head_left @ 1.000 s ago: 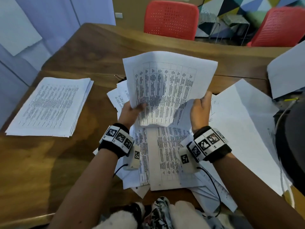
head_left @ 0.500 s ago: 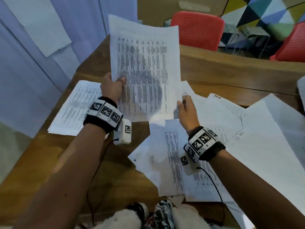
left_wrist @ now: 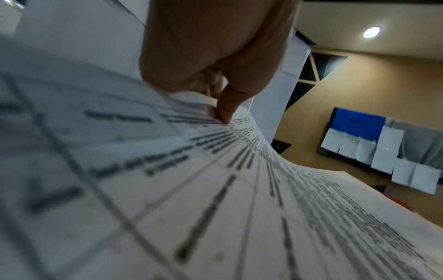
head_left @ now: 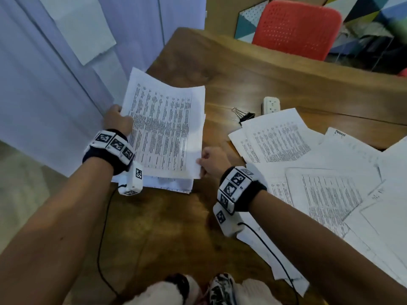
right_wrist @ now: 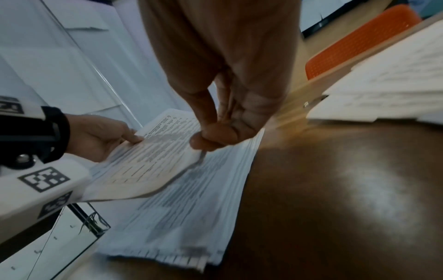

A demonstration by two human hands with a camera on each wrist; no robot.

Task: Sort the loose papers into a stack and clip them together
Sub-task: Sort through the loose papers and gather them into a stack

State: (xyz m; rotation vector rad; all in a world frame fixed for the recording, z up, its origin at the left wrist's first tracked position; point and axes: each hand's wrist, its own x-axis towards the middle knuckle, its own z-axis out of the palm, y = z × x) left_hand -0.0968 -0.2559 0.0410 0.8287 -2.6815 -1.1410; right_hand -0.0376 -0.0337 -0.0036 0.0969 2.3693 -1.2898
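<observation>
A printed sheet [head_left: 164, 130] is pinched at both side edges by left hand [head_left: 117, 123] and right hand [head_left: 212, 160] just above the stack [head_left: 174, 183], stacking step underway, squared release needed next.

Print on held sheet [head_left: 164, 130] was too small to read in head view; in left wrist view it was blurred, esp. near cam. Stack [head_left: 174, 183] under it was mostly covered, only edges at 6 o'clock showed. Left hand [head_left: 116, 122]: fingers hidden behind the sheet in head view. Right hand [head_left: 211, 159]: fingertips hidden by own knuckles there. Loose papers [head_left: 319, 183] at 3 o'clock ran off the frame edge, text illegible. Binder clip [head_left: 243, 115] was partly tucked under a page. White block [head_left: 271, 105] at 1 o'clock, partly covered by paper, type unclear. Red chair [head_left: 295, 27] was cut off at top. Right wrist view was motion-smeared.
</observation>
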